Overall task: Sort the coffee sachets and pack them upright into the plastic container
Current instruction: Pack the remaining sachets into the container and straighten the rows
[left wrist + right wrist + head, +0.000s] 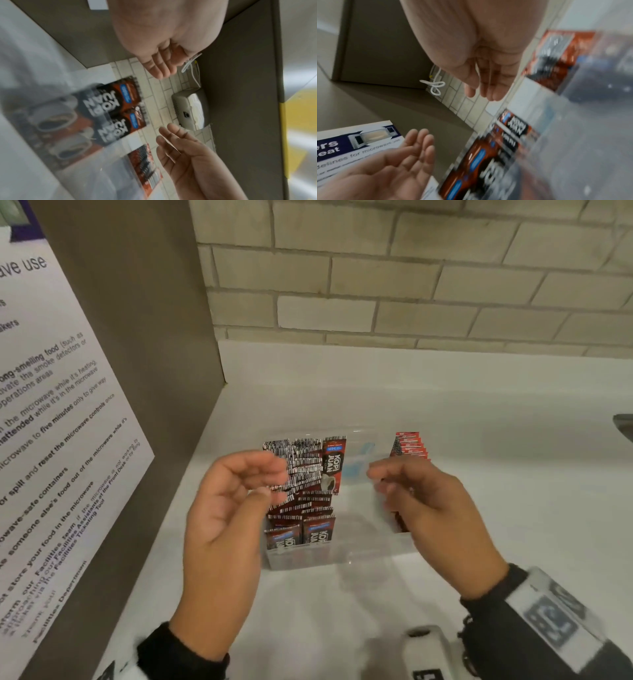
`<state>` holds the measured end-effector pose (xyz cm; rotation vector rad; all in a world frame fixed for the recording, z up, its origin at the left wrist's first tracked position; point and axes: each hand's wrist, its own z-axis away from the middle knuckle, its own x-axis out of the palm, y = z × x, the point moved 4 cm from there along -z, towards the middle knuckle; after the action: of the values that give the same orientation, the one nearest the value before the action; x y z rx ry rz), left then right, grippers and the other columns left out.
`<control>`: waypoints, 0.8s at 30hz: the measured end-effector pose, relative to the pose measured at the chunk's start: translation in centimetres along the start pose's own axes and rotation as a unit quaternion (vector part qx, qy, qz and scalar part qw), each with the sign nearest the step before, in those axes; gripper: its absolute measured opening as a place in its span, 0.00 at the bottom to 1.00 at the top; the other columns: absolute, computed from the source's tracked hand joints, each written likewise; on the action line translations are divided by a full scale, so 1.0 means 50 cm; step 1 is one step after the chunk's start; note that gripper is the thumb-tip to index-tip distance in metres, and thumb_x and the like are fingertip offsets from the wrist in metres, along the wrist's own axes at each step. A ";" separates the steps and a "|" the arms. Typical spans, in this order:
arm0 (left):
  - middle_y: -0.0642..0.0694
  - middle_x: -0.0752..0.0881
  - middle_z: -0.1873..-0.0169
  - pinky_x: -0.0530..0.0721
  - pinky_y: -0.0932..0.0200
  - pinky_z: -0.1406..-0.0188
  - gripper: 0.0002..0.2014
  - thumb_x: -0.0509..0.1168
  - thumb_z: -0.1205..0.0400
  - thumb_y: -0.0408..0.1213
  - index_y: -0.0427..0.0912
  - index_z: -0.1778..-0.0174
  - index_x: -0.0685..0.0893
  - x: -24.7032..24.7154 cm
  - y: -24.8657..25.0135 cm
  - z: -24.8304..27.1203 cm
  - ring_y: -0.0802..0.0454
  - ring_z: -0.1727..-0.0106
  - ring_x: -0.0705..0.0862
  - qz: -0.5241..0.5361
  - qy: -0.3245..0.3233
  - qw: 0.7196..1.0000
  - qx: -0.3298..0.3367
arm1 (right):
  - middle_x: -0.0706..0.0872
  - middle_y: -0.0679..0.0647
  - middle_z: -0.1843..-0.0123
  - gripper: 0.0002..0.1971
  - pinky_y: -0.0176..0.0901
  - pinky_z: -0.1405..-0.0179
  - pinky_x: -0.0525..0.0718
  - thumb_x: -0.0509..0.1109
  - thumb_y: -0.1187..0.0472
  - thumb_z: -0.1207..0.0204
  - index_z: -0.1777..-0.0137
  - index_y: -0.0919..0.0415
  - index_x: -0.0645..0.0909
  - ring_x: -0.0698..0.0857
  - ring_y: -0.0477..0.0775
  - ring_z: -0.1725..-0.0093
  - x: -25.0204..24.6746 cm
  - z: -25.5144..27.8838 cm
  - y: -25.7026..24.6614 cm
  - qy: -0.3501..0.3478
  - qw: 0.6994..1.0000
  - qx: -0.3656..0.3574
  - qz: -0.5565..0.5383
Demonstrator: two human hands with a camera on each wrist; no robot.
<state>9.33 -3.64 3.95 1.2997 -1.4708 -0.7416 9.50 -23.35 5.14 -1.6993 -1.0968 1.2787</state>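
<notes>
A clear plastic container (359, 553) stands on the white counter. Dark brown Kopi Juan sachets (305, 498) stand upright in rows along its left side, and red sachets (409, 448) stand along its right side. The middle of the container shows no sachets. My left hand (270, 479) hovers over the brown rows, fingers relaxed and empty. My right hand (380, 487) hovers in front of the red sachets, also holding nothing. The left wrist view shows the left hand (157, 67) beside the brown sachets (120, 108). The right wrist view shows the right hand (486, 86) with straight fingers near the red sachets (556, 60).
A brown cabinet side (144, 371) rises close on the left, carrying a microwave notice (51, 440). A brick wall (411, 285) backs the white counter (513, 491). A silver appliance (190, 109) sits further along the counter, just visible at the head view's right edge.
</notes>
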 end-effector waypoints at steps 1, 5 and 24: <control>0.49 0.89 0.59 0.85 0.63 0.55 0.20 0.59 0.27 0.24 0.54 0.59 0.88 0.019 0.000 0.007 0.55 0.54 0.87 -0.004 -0.022 0.999 -0.023 | 0.86 0.46 0.51 0.20 0.31 0.56 0.80 0.62 0.79 0.25 0.55 0.52 0.84 0.83 0.42 0.55 -0.030 -0.006 -0.002 0.007 0.997 -0.042 0.065; 0.46 0.90 0.59 0.86 0.64 0.57 0.20 0.57 0.22 0.14 0.44 0.54 0.86 0.105 -0.034 0.036 0.55 0.56 0.88 -0.084 -0.111 0.981 -0.133 | 0.78 0.38 0.50 0.24 0.25 0.56 0.76 0.64 0.78 0.27 0.51 0.42 0.79 0.79 0.39 0.53 -0.139 -0.059 0.043 -0.029 0.960 -0.086 0.265; 0.50 0.91 0.56 0.83 0.69 0.64 0.25 0.54 0.25 0.11 0.44 0.52 0.85 0.089 0.008 0.039 0.58 0.58 0.86 -0.136 0.056 0.987 -0.058 | 0.73 0.33 0.45 0.16 0.18 0.55 0.75 0.69 0.57 0.25 0.44 0.34 0.75 0.74 0.30 0.45 -0.174 -0.100 0.078 -0.128 0.972 -0.135 0.147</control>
<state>7.71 -8.14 4.94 1.4441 -1.1570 -0.9022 13.91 -33.15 5.81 -1.9963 -1.2461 1.6302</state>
